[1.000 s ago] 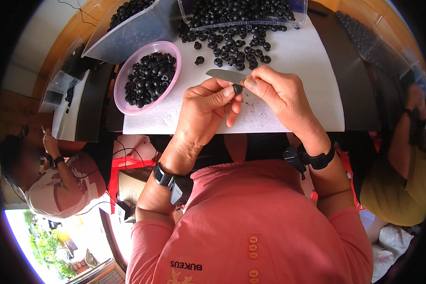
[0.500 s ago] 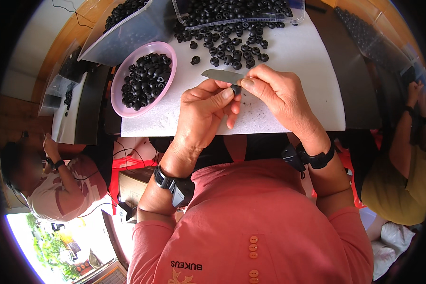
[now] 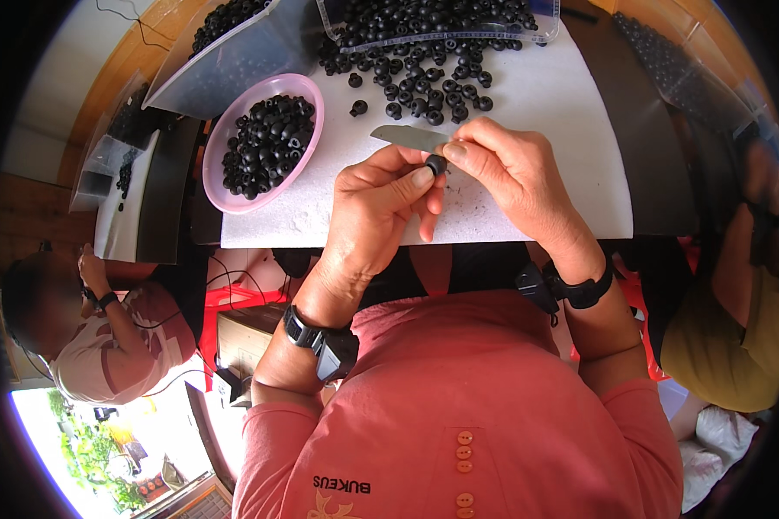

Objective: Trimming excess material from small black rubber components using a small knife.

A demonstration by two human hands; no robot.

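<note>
Between the thumb and fingers of my left hand is a small round black part with a narrow neck, like a rubber or plastic knob. My right hand pinches a small knife, its flat grey blade pointing left across the top of the held part. Whether the edge touches the part is hard to make out. Dark crumbs lie on the white board under my hands. A pink bowl full of black parts stands to the left, and a pile of loose parts spreads beyond my hands.
A clear plastic bin with black parts lies at the far edge, its rim toward the pile. Another bin stands at the far left behind the bowl. One co-worker sits on the left, another on the right.
Both hands have shifted very slightly to the right, the black part and knife with them. The grips look the same. The right co-worker's hand has moved and is blurred.
</note>
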